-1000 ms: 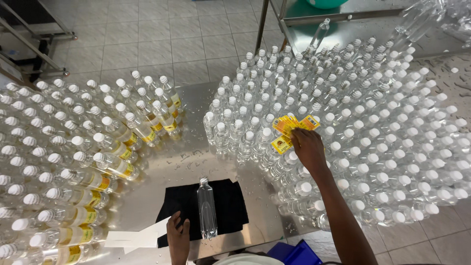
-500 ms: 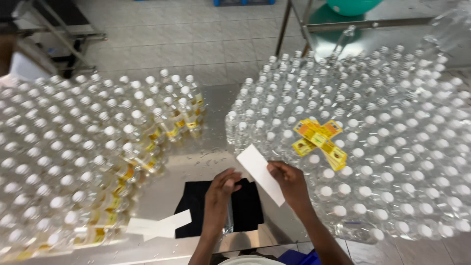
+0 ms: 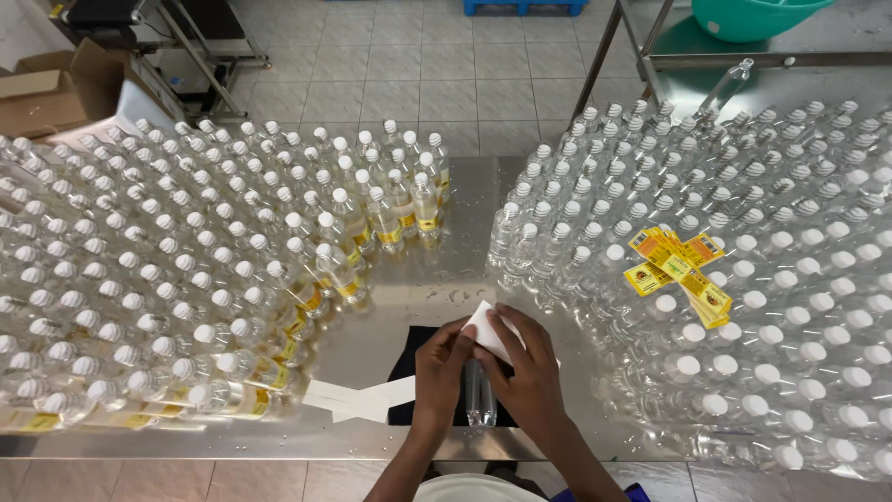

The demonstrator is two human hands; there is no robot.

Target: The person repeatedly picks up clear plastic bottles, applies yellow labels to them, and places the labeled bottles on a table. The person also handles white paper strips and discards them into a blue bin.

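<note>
I see both hands meeting over the work: my left hand [image 3: 444,358] and my right hand [image 3: 522,367] pinch a small white paper label sheet [image 3: 487,327] between their fingertips, each closed on an edge of it, holding it just above a clear plastic bottle lying on its side [image 3: 479,395]. That bottle rests on a black cloth [image 3: 405,395] spread on the shiny steel table [image 3: 446,279], and my hands cover most of it, so only its lower body shows between the wrists. Just left of the cloth lie a couple of white paper strips [image 3: 358,400], flat on the steel and overlapping each other. To the right, on top of the caps, a fan of yellow and orange printed labels [image 3: 676,270] sits loose, well within reach of the right hand. Beneath it a dense mass of upright clear bottles with white caps, unlabelled [image 3: 771,279], crowds the whole right side of the table. On the left stands another packed block of capped bottles, many wearing yellow labels [image 3: 186,279], closing in near the cloth. Farther back I can make out a green plastic tub [image 3: 748,14] on a steel shelf, and a brown cardboard box [image 3: 42,93] at the far left on the tiled floor [image 3: 446,65].
</note>
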